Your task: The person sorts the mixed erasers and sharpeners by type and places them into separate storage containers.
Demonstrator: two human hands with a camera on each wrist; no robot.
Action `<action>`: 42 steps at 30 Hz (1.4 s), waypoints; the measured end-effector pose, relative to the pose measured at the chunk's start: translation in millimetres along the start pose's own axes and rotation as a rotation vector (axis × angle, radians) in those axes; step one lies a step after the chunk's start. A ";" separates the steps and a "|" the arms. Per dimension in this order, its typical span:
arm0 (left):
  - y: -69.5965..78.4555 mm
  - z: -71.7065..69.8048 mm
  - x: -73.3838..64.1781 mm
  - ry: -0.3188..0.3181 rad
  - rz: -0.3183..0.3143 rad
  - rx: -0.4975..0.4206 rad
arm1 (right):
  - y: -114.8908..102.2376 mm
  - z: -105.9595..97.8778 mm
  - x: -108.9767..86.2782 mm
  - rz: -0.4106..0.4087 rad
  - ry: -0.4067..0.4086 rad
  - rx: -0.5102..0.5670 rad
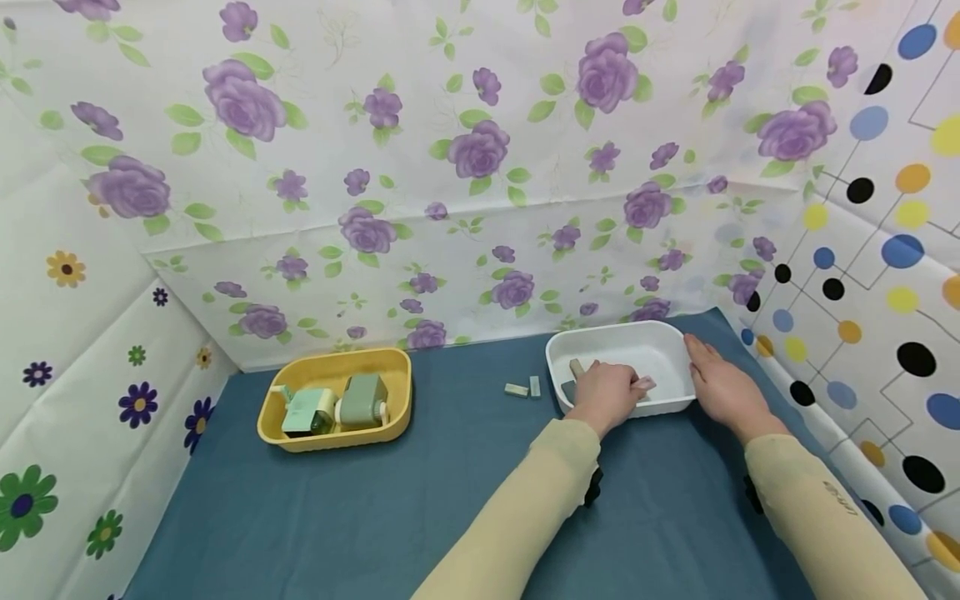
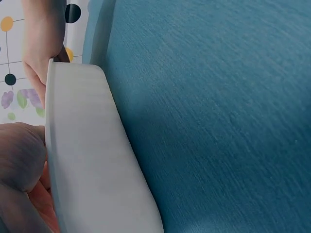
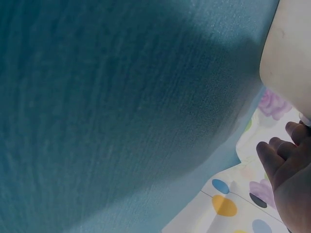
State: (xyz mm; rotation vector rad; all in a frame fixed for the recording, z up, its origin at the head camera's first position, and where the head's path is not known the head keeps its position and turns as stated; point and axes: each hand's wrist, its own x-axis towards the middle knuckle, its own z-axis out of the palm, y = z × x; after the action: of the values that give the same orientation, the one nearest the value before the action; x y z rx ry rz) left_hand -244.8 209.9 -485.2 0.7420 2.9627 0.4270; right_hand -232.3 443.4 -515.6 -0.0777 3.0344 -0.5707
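A white basin (image 1: 660,406) stands on the blue cloth at the back right. My left hand (image 1: 603,393) reaches over its near wall, fingers down inside. A small pinkish block (image 1: 645,385) shows beside the thumb; whether the hand pinches it is unclear. Left of the fingers lie a beige block (image 1: 576,367) and a grey piece (image 1: 568,390). In the left wrist view the basin's wall (image 2: 92,145) hides the fingertips. My right hand (image 1: 723,392) rests against the basin's right end, its fingers extended along the outside of the rim.
Two small eraser-like blocks, one beige (image 1: 516,390) and one grey (image 1: 535,387), lie left of the white basin. A yellow basin (image 1: 401,404) at the back left holds a mint bottle (image 1: 306,408) and a sage-green bottle (image 1: 362,400). Patterned sheets (image 1: 480,250) wall the back and sides.
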 end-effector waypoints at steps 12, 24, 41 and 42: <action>-8.0 0.3 -0.8 0.009 0.031 0.099 | -9.5 -2.2 3.1 -0.003 -0.012 0.003; -21.2 -3.1 -13.9 0.072 0.117 0.155 | -11.9 1.1 5.6 -0.005 -0.034 0.008; -41.9 -15.6 -47.7 0.177 0.164 -0.026 | -2.5 -6.1 -0.3 -0.007 -0.038 -0.030; -45.6 -16.9 -51.4 0.185 0.162 -0.055 | -2.5 -5.6 -0.4 -0.007 -0.045 -0.031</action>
State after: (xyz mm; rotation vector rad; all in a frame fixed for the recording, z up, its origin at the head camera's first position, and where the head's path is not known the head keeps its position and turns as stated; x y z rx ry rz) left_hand -222.2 142.9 -482.4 0.9926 3.0549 0.6161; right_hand -232.2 443.1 -509.5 -0.1017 3.0010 -0.5153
